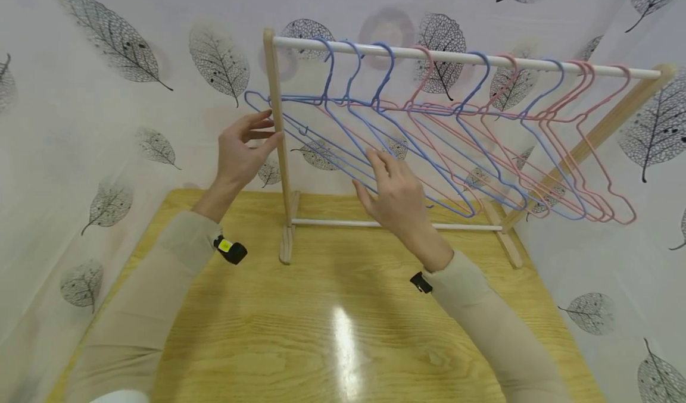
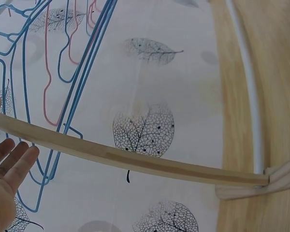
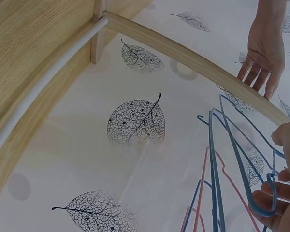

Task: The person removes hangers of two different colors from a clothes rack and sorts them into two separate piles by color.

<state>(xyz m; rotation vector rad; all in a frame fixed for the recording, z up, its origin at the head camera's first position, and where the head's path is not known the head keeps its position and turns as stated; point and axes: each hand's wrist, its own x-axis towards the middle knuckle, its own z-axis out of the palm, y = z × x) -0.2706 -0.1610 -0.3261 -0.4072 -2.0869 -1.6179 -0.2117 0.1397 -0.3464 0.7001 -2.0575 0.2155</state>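
Blue hanger (image 3: 262, 210), close by right grip (image 1: 398, 196)

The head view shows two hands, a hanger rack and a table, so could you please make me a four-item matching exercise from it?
1. Left hand
2. Right hand
3. Top rail
4. Table

A. White
B. In front of hangers
C. Yellowish, wood-grained
D. At a wooden post

Pairs: 1-D; 2-B; 3-A; 4-C

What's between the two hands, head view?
In the head view, the left wooden post and some hanger wires, mostly blue, lie between the left hand and right hand.
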